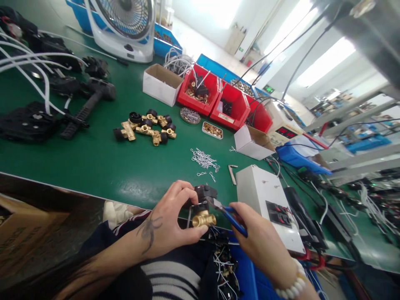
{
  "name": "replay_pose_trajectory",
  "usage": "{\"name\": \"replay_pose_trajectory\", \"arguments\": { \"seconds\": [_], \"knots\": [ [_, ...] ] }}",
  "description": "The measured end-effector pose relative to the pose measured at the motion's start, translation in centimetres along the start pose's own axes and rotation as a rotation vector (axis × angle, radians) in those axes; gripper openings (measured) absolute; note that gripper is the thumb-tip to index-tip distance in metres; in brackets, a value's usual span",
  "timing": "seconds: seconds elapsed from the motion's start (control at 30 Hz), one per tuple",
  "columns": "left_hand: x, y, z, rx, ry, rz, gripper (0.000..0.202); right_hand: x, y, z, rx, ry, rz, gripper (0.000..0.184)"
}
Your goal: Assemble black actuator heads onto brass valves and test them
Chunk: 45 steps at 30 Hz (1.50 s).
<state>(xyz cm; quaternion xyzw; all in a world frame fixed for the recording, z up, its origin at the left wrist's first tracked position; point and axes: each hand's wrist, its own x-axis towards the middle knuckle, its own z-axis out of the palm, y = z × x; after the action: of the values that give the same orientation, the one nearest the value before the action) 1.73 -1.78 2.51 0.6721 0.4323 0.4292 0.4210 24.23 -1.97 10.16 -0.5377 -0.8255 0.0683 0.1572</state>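
My left hand [175, 214] is closed around a brass valve [203, 219] topped by a black housing [205, 192], at the table's front edge. In my right hand [256, 233] are pliers with blue handles [236, 221]; their jaws meet the valve just under the black housing. What the jaws pinch is too small to make out. Beyond my hands lies a loose pile of wire clips [203, 158], with a few single clips beside it. An L-shaped grey tool [232, 174] rests to the right of the pile.
Several brass valves with black caps [150, 127] lie at centre left. Behind them stand a white box [162, 84], red bins [200, 89] and a fan [125, 29]. A grey control box [259, 196] is close on my right; cables and black parts [29, 123] cover the left side.
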Motion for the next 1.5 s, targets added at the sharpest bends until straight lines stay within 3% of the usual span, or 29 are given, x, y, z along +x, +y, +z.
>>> {"name": "replay_pose_trajectory", "arguments": {
  "seconds": [0.03,0.07,0.17,0.2,0.23,0.33,0.37,0.4,0.5,0.53,0.57,0.67,0.7,0.73,0.77,0.83,0.87,0.9,0.93,1.0,1.03,1.07,1.2,1.23,1.27,1.33,1.37,1.43,1.5],
  "knots": [
    [0.00,0.02,0.00,-0.001,-0.003,-0.002,0.032,0.07,-0.02,-0.15,-0.012,-0.040,-0.014,0.010],
    [-0.01,0.03,0.00,-0.005,-0.008,-0.001,0.032,0.07,-0.01,-0.30,-0.008,0.025,0.014,0.010],
    [0.00,0.05,-0.02,-0.017,-0.012,0.008,0.032,-0.18,0.07,-0.39,0.055,0.468,0.184,0.009],
    [0.01,0.05,-0.03,-0.018,-0.007,0.007,0.032,-0.24,0.09,-0.22,0.059,0.520,0.192,0.009],
    [0.02,0.05,-0.04,-0.016,-0.003,0.005,0.032,-0.25,0.10,-0.01,0.043,0.474,0.163,0.008],
    [0.05,0.05,-0.08,-0.001,-0.003,-0.005,0.032,-0.04,0.09,0.38,-0.034,0.037,-0.015,0.014],
    [0.06,0.05,-0.10,0.001,-0.006,-0.005,0.032,0.01,0.11,0.31,-0.036,-0.024,-0.024,0.015],
    [0.06,0.07,-0.11,-0.001,-0.009,-0.005,0.031,0.03,0.13,0.15,-0.021,0.013,0.010,0.013],
    [0.07,0.15,-0.14,-0.015,-0.008,-0.002,0.031,-0.09,0.18,-0.32,0.070,0.461,0.188,0.008],
    [0.08,0.18,-0.14,-0.017,-0.005,-0.003,0.031,-0.12,0.17,-0.32,0.074,0.530,0.193,0.008],
    [0.08,0.21,-0.13,-0.016,-0.004,-0.005,0.031,-0.11,0.14,-0.25,0.055,0.498,0.153,0.007],
    [0.07,0.26,-0.08,0.001,-0.011,-0.002,0.031,0.08,0.01,-0.02,-0.055,0.037,-0.058,0.015],
    [0.06,0.25,-0.06,0.004,-0.012,0.000,0.031,0.14,-0.01,-0.07,-0.067,-0.053,-0.083,0.016],
    [0.06,0.24,-0.03,0.003,-0.011,0.002,0.031,0.15,-0.02,-0.20,-0.062,-0.044,-0.059,0.015],
    [0.06,0.21,-0.01,-0.002,-0.009,0.004,0.031,0.12,-0.02,-0.36,-0.048,0.050,-0.001,0.012],
    [0.07,0.16,0.02,-0.012,-0.002,0.009,0.031,0.00,0.00,-0.57,-0.017,0.340,0.131,0.006],
    [0.07,0.13,0.02,-0.012,0.000,0.014,0.031,-0.06,0.01,-0.54,-0.010,0.416,0.158,0.006],
    [0.08,0.10,0.03,-0.007,-0.001,0.020,0.031,-0.08,-0.01,-0.43,-0.013,0.403,0.147,0.006],
    [0.08,0.08,0.04,0.001,0.000,0.026,0.032,-0.05,-0.04,-0.28,-0.025,0.308,0.104,0.007],
    [0.08,0.06,0.08,0.015,0.002,0.028,0.032,0.09,-0.12,-0.07,-0.053,0.009,-0.013,0.014],
    [0.08,0.06,0.10,0.017,0.003,0.025,0.032,0.16,-0.16,-0.09,-0.059,-0.074,-0.042,0.015],
    [0.08,0.07,0.12,0.014,0.005,0.020,0.032,0.19,-0.17,-0.19,-0.056,-0.060,-0.037,0.014],
    [0.10,0.15,0.15,0.001,-0.003,0.021,0.032,-0.09,-0.02,-0.43,-0.023,0.436,0.126,0.007],
    [0.11,0.16,0.14,0.006,-0.008,0.026,0.032,-0.17,0.03,-0.28,-0.032,0.423,0.119,0.006],
    [0.11,0.16,0.13,0.013,-0.011,0.029,0.032,-0.20,0.06,-0.07,-0.050,0.323,0.083,0.008],
    [0.09,0.14,0.12,0.024,-0.010,0.026,0.032,-0.12,0.03,0.23,-0.104,0.015,-0.030,0.014],
    [0.09,0.12,0.12,0.025,-0.009,0.023,0.032,-0.04,-0.03,0.24,-0.127,-0.074,-0.065,0.016],
    [0.10,0.07,0.16,0.019,-0.007,0.020,0.032,0.10,-0.21,-0.06,-0.128,0.002,-0.059,0.015],
    [0.14,0.04,0.22,0.012,-0.011,0.026,0.033,0.09,-0.38,-0.40,-0.093,0.288,0.023,0.011]
  ]
}}
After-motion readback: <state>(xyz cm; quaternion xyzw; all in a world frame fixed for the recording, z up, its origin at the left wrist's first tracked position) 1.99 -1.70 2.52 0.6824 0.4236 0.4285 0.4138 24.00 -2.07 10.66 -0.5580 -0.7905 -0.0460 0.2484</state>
